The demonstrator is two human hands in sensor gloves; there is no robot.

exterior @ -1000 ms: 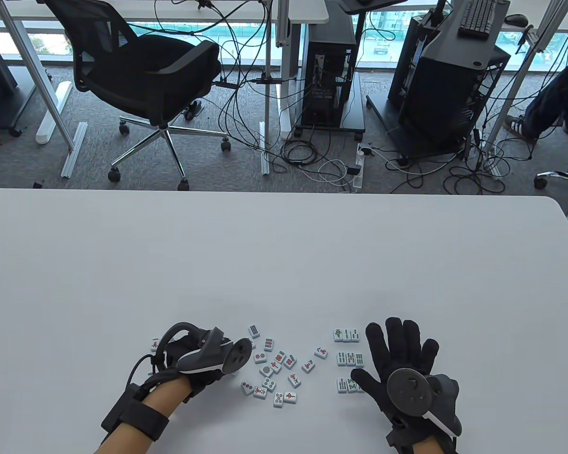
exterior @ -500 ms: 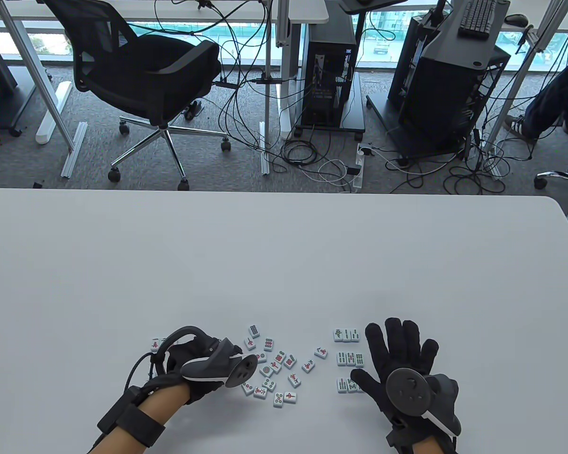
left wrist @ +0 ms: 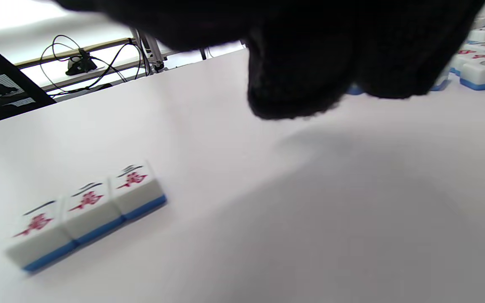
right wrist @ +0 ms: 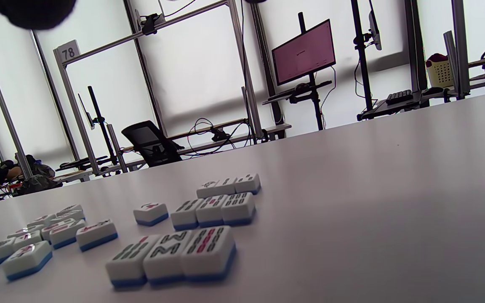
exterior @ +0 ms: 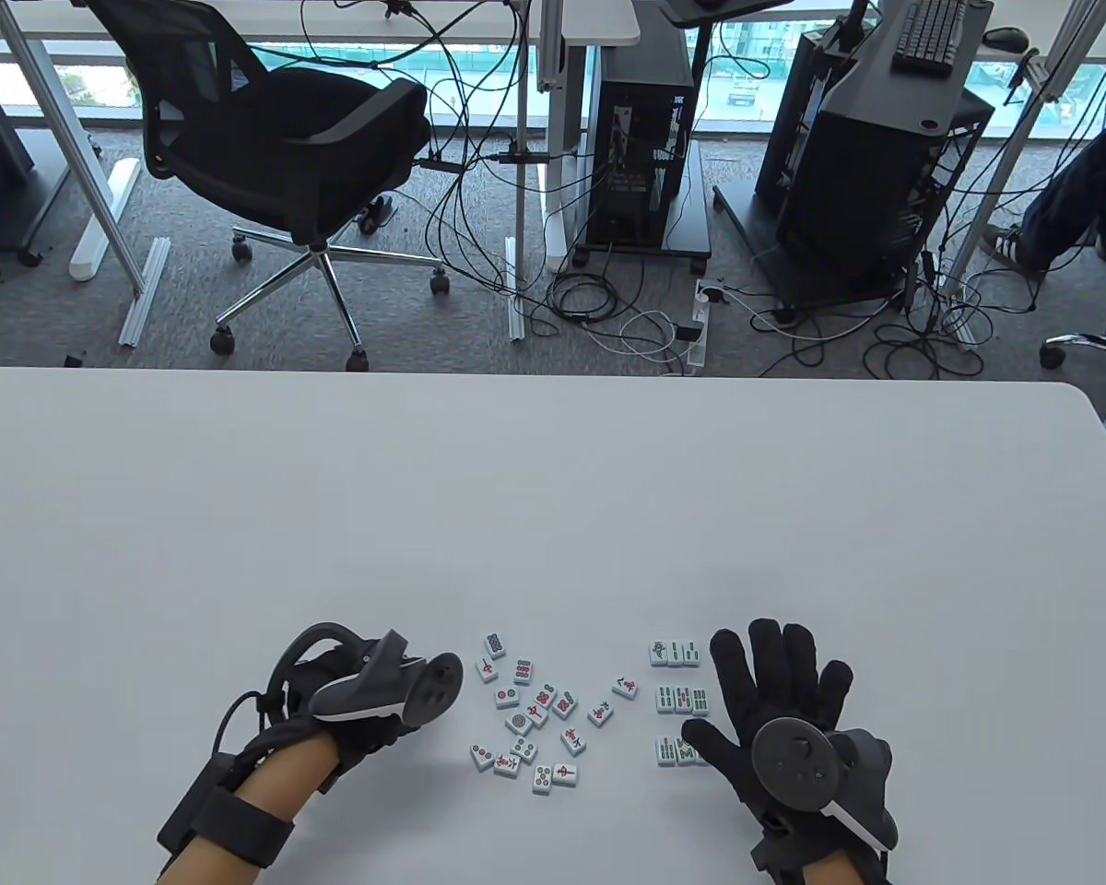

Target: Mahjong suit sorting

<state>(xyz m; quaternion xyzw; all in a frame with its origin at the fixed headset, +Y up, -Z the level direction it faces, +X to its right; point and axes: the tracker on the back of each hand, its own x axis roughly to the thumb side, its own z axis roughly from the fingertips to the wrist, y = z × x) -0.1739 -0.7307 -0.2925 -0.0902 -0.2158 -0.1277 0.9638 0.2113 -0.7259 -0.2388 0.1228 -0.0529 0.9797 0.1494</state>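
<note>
- Mid-sort: loose tiles (exterior: pixel 530 724) heaped at table (exterior: pixel 553 507) centre, bamboo rows (exterior: pixel 680 701) right of heap, character row (left wrist: pixel 86 210) left.
- Left hand (exterior: pixel 359 705) curled, empty; right hand (exterior: pixel 779 710) flat, fingers spread.
- Next: pinching a character tile from heap.

In the table view the left hand (exterior: pixel 369 705) lies under its tracker (exterior: pixel 389 690), so its fingers and grip cannot be read, and the row of three character tiles (left wrist: pixel 86 210) seen from the left wrist is covered there. In the left wrist view the gloved fingers (left wrist: pixel 301 80) fill the top as a dark blur, cut by the upper edge, hiding part of a blue-backed tile behind them. The right hand (exterior: pixel 783 714) covers the right ends of the bamboo rows (exterior: pixel 680 701), and its wrist runs off the bottom edge. Faces of the loose tiles (exterior: pixel 530 719) are too small to read with certainty
</note>
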